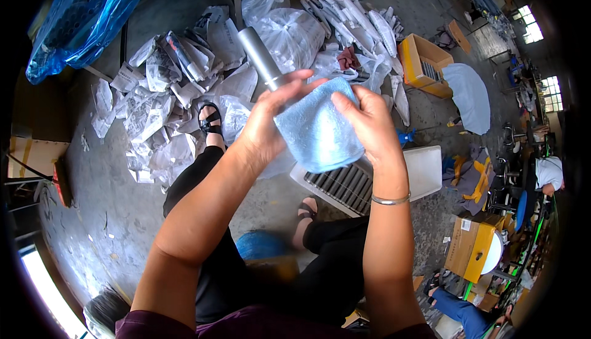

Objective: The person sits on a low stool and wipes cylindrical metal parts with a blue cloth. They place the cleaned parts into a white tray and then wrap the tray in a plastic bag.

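My left hand (271,123) grips a grey metal cylinder (257,54) that sticks up and to the left out of a light blue cloth (320,133). The cloth wraps the cylinder's lower part, which is hidden. My right hand (369,123) presses the cloth from the right side, fingers closed on its edge. A thin metal bangle sits on my right wrist. Both hands are held above my knees and the concrete floor.
A heap of clear plastic bags and paper wrappers (184,80) covers the floor ahead. A white slatted crate (369,179) lies below my hands. Cardboard boxes (422,62) stand at right, a blue plastic sheet (80,19) at top left. Other people work at far right.
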Tool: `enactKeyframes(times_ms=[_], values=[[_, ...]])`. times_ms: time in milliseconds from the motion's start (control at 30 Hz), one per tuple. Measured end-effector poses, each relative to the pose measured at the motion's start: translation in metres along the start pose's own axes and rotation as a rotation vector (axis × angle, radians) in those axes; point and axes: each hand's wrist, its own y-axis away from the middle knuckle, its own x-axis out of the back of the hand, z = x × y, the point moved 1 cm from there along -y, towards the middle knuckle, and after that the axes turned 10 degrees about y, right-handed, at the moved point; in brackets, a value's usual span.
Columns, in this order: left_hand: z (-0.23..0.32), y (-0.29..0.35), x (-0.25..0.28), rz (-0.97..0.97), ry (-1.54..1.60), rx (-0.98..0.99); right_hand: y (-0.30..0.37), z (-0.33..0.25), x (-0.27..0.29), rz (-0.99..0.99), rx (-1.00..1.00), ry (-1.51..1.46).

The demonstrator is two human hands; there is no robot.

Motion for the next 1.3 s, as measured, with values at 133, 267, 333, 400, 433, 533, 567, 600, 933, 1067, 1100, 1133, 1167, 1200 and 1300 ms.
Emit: enactKeyframes(times_ms=[133,267,333,400,433,533,567,600,933,1067,1100,1133,1167,1200,1300], values=[[0.004,-0.007,0.011,0.141,-0.104,-0.051,0.002,0.004,0.01,0.032,-0.087,-0.238],[-0.002,-0.003,0.008,0.084,-0.255,-0.019,0.004,-0.003,0.012,0.053,-0.133,-0.469],[-0.004,-0.002,0.006,0.005,-0.303,0.01,0.004,0.0,0.015,0.022,-0.15,-0.537],[-0.003,0.0,0.005,-0.033,-0.309,-0.006,0.003,0.002,0.015,0.022,-0.163,-0.556],[-0.002,0.001,0.004,-0.051,-0.314,-0.014,0.003,0.003,0.014,0.021,-0.17,-0.566],[0.008,0.001,0.001,-0.011,-0.232,-0.04,0.004,0.008,0.016,-0.087,-0.128,-0.578],[0.01,0.0,0.001,-0.011,-0.218,-0.04,0.004,0.012,0.015,-0.15,-0.107,-0.553],[0.01,-0.001,0.0,-0.008,-0.208,-0.038,0.005,0.016,0.014,-0.212,-0.086,-0.532],[0.02,-0.013,0.026,0.317,-0.281,-0.195,0.009,0.028,0.021,-0.261,-0.111,-0.34],[0.016,-0.01,0.012,0.292,-0.375,-0.144,0.007,0.093,0.067,-0.171,-0.282,-0.128],[0.016,-0.01,0.011,0.304,-0.402,-0.14,0.008,0.117,0.085,-0.145,-0.318,-0.1],[0.014,-0.01,0.009,0.315,-0.399,-0.121,0.015,0.136,0.112,-0.109,-0.358,-0.056],[0.012,-0.01,0.007,0.325,-0.41,-0.11,0.024,0.155,0.14,-0.014,-0.421,-0.02],[0.01,-0.01,0.006,0.336,-0.425,-0.098,0.034,0.179,0.171,0.082,-0.482,0.012],[0.004,-0.009,0.01,0.351,-0.484,-0.069,0.057,0.248,0.25,0.592,-0.612,0.25]])
